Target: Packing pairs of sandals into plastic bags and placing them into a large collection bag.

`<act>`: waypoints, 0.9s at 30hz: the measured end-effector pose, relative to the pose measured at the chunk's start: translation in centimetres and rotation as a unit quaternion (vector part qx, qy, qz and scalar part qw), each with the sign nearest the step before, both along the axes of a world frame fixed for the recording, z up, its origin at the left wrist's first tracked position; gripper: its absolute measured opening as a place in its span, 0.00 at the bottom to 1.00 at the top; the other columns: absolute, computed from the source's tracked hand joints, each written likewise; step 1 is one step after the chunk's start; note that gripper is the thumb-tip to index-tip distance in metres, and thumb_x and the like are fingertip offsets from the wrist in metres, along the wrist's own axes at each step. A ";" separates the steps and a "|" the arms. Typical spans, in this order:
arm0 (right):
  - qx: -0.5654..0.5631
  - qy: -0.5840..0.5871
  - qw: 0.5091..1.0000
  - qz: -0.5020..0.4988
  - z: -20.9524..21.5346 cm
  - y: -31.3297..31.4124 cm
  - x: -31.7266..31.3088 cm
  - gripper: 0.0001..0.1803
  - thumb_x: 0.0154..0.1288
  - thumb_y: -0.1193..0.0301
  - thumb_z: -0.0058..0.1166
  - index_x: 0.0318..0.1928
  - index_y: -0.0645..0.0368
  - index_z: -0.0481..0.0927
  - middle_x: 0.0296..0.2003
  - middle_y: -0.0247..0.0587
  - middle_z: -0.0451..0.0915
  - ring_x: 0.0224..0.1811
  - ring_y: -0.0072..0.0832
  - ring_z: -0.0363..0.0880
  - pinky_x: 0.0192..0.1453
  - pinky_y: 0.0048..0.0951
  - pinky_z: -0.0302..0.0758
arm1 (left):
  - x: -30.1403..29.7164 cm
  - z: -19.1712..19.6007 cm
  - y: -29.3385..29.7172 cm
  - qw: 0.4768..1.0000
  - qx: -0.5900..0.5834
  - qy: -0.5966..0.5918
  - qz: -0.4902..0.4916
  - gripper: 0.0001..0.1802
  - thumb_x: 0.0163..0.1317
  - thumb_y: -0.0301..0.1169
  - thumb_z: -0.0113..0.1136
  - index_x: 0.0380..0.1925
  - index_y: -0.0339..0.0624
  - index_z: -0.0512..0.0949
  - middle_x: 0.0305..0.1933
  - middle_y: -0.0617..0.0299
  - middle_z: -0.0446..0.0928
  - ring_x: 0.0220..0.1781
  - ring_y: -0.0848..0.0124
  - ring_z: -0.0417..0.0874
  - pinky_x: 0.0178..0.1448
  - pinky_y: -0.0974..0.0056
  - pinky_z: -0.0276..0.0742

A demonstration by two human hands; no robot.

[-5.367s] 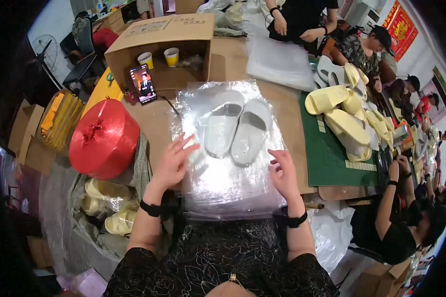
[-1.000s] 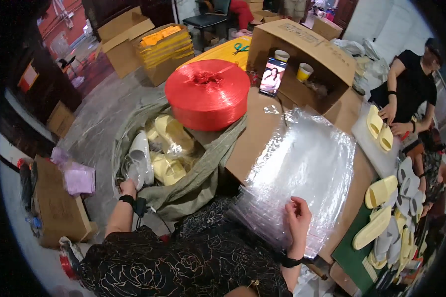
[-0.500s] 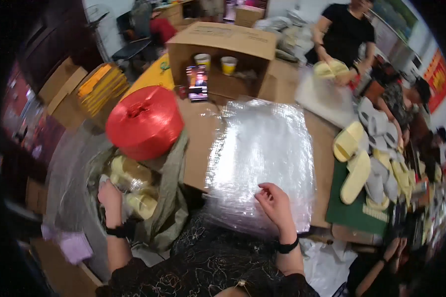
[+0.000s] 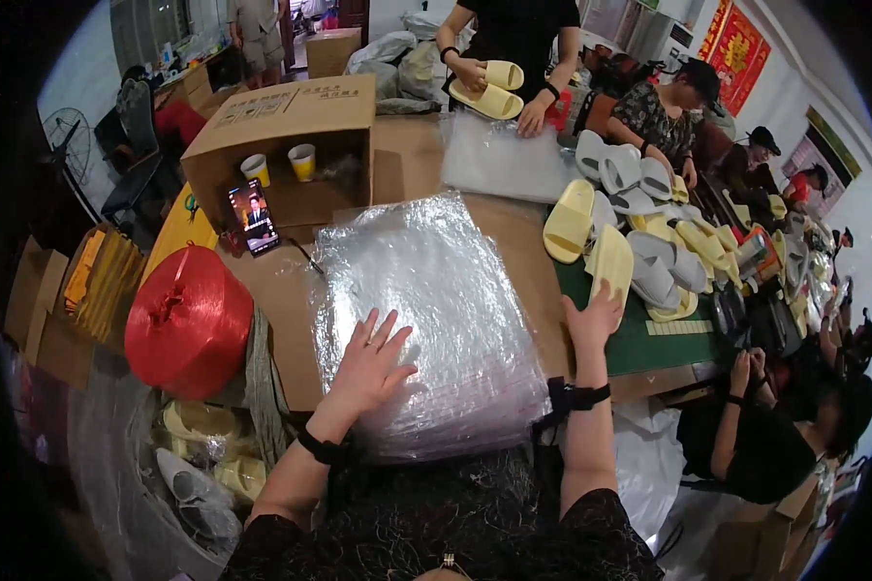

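A stack of clear plastic bags (image 4: 426, 290) lies on the cardboard-covered table in front of me. My left hand (image 4: 366, 370) rests on the stack's left part, fingers spread, holding nothing. At the right, my right hand (image 4: 594, 324) reaches to the near end of a pale yellow slipper (image 4: 610, 263). Its fingertips touch the slipper and the thumb stands apart from them. Another yellow slipper (image 4: 569, 223) lies just beyond, beside a pile of grey slippers (image 4: 618, 167) and yellow ones. To the lower left, an open sack (image 4: 266, 373) holds bagged slippers, among them a grey pair (image 4: 192, 476).
A red twine roll (image 4: 189, 324) stands at the left. Behind it, an open cardboard box (image 4: 276, 116) shelters two cups, with a phone (image 4: 253, 218) propped in front. Across the table a person holds yellow slippers (image 4: 494, 89) above more plastic bags (image 4: 509, 160). Other people sit along the right.
My left hand has come out of the sack onto the bag stack. My right hand has gone from the stack to the yellow slipper. The view has turned rightward.
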State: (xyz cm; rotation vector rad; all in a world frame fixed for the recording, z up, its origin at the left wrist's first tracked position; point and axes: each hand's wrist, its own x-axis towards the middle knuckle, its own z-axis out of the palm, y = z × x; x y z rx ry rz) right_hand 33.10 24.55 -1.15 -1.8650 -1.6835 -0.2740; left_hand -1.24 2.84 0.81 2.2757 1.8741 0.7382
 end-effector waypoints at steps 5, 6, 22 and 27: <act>-0.235 0.084 0.963 -0.104 -0.8 3.9 3.0 0.50 0.56 0.55 0.65 0.74 0.54 0.53 0.67 0.66 0.56 0.65 0.63 0.62 0.65 0.59 0.64 | -0.5 -5.1 -0.1 0.997 -0.031 -0.010 0.066 0.34 0.64 0.54 0.56 0.64 0.45 0.71 0.74 0.44 0.60 0.76 0.43 0.54 0.77 0.41 0.48; -0.234 0.085 0.963 -0.106 -1.4 4.3 3.9 0.50 0.56 0.55 0.65 0.74 0.54 0.53 0.67 0.66 0.56 0.65 0.63 0.62 0.65 0.59 0.64 | -0.4 -5.2 0.0 0.998 -0.003 -0.025 0.062 0.34 0.63 0.53 0.57 0.63 0.46 0.72 0.73 0.44 0.61 0.76 0.44 0.55 0.77 0.41 0.47; -0.059 0.568 0.732 0.370 10.5 -3.7 -1.5 0.26 0.72 0.62 0.44 0.63 0.65 0.63 0.51 0.50 0.78 0.50 0.36 0.82 0.49 0.37 0.83 | -0.6 -5.1 -0.2 0.996 0.007 -0.045 0.077 0.34 0.63 0.55 0.55 0.62 0.45 0.74 0.72 0.45 0.63 0.76 0.46 0.56 0.78 0.44 0.47; -0.036 0.555 0.700 0.448 12.0 -5.7 -1.8 0.34 0.68 0.56 0.44 0.65 0.70 0.63 0.55 0.56 0.77 0.54 0.45 0.81 0.54 0.42 0.81 | -0.5 -4.9 -0.2 0.996 0.002 -0.051 0.076 0.34 0.64 0.56 0.53 0.62 0.45 0.73 0.73 0.45 0.62 0.76 0.46 0.56 0.78 0.44 0.45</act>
